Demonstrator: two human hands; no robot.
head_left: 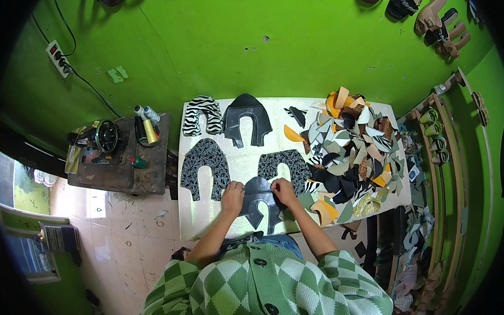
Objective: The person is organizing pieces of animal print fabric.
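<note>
A black horseshoe-shaped shoe upper piece [256,190] lies at the front edge of the table, its two legs toward me. My left hand [233,198] has its fingers closed at the piece's left edge. At its upper right edge, my right hand [284,192] pinches it. Beyond my hands are two black upper pieces with a grey line pattern, one on the left [205,158] and one on the right [289,160], partly behind my right hand. Farther back sit a zebra-print upper piece [202,114] and a plain black upper piece [248,117].
Offcuts [347,144] in several colours heap over the right of the white table [197,222]. A sewing machine [106,137] and thread cones [150,133] stand on a wooden stand at left. A wooden rack [441,181] with sandals leans at right. The green wall [222,45] closes the back.
</note>
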